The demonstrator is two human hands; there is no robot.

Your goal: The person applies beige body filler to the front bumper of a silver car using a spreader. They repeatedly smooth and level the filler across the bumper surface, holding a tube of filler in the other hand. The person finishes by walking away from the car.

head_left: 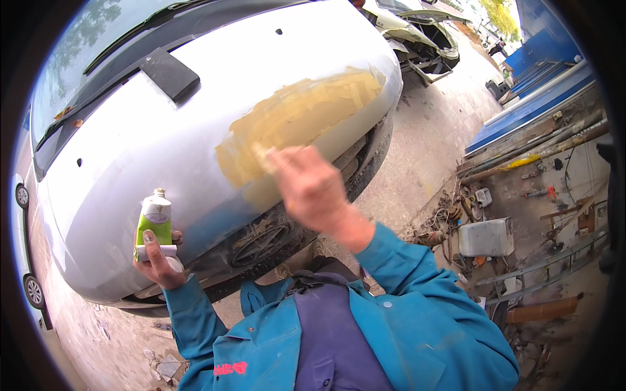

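One green-and-white tube [156, 218] is gripped by the left fingers [154, 254], its nozzle pointing beyond them; by the closed right fingers [290, 159] a pale, blurred spreader [265, 158] seems to be held. Just beyond the right fingers, yellow filler [306, 111] is spread over the white bonnet [195, 124] — smoothing appears to be in hand. Next, light, even strokes toward the filler's edges would be called for.

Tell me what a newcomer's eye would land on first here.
Probably the broad yellow filler patch on the front of the white car hood, where the blurred right hand holds what looks like a pale spreader. Next, the green-and-white tube, upright in the left hand, left of centre. The black block near the hood's rear edge also stands out.
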